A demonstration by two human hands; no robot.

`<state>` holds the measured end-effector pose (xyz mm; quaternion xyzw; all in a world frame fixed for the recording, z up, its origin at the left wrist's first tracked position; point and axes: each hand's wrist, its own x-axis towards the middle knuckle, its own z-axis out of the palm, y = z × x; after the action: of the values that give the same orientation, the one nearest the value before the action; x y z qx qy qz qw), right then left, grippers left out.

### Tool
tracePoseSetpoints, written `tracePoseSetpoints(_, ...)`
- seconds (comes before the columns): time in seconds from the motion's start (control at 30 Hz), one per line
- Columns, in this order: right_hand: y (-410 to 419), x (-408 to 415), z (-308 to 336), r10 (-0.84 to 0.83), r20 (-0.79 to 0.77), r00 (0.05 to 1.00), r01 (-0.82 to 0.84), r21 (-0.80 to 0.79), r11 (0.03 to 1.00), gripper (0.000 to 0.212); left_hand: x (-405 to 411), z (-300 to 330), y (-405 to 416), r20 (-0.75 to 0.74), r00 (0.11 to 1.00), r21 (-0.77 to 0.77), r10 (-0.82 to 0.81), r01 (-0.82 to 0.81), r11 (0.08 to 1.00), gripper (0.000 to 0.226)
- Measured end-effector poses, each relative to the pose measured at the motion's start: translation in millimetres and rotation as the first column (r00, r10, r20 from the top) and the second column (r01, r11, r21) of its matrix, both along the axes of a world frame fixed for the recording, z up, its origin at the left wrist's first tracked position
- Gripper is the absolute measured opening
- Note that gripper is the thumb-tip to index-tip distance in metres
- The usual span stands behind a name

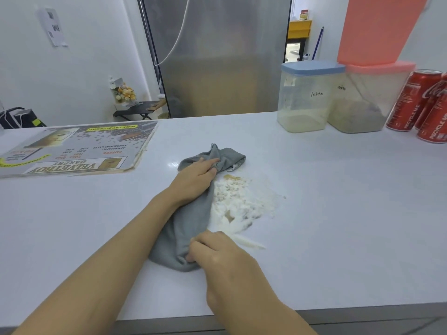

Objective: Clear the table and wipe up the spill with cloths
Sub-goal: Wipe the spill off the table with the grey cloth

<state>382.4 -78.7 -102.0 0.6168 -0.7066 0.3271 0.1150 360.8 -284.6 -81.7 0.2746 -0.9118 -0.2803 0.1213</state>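
While both hands, left point(197, 176) and right point(217, 253), grip the grey cloth point(191, 221), it touches the spill point(238, 201).

One cloth point(193, 228), two containers point(307, 97), three cans point(416, 100)

**Grey cloth beside a white spill**

A grey cloth point(191, 221) lies crumpled in a long strip on the white table point(338, 213), running from near the front edge toward the far side; its far end is bunched and creased, its near end rounded and folded under; its right edge touches the spill point(238, 201); the spill is a patch of white powder with clumps and brownish wet spots, smeared into a pale streak at its near end.
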Motion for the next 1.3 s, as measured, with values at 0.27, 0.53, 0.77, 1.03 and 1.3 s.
tracePoseSetpoints(0.27, 21, -34, -2, 0.045, 0.058, 0.997, -0.040, -0.079, 0.996, 0.038, -9, 3, 19, -0.011, 1.000, -0.055, -0.007, 0.007, 0.998, 0.045)
tracePoseSetpoints(0.53, 33, -57, -5, -0.010, 0.116, 0.993, 0.019, -0.080, 0.997, 0.037, -22, 3, 23, -0.018, 0.997, -0.037, -0.076, 0.075, 0.996, 0.043)
tracePoseSetpoints(0.77, 43, -91, 24, -0.112, 0.122, 0.986, 0.095, 0.138, 0.986, 0.045, -20, 7, 19, -0.038, 0.996, 0.060, -0.079, 0.082, 0.995, 0.040)
tracePoseSetpoints(1.03, 3, -145, 89, -0.103, 0.305, 0.947, 0.021, 0.261, 0.965, 0.039, -21, 22, 16, -0.075, 0.996, 0.019, 0.047, -0.046, 0.999, 0.036)
tracePoseSetpoints(1.3, -84, -172, 55, -0.012, 0.187, 0.982, -0.075, 0.451, 0.890, 0.053, -38, 12, 24, -0.126, 0.991, 0.041, 0.049, -0.044, 0.998, 0.030)
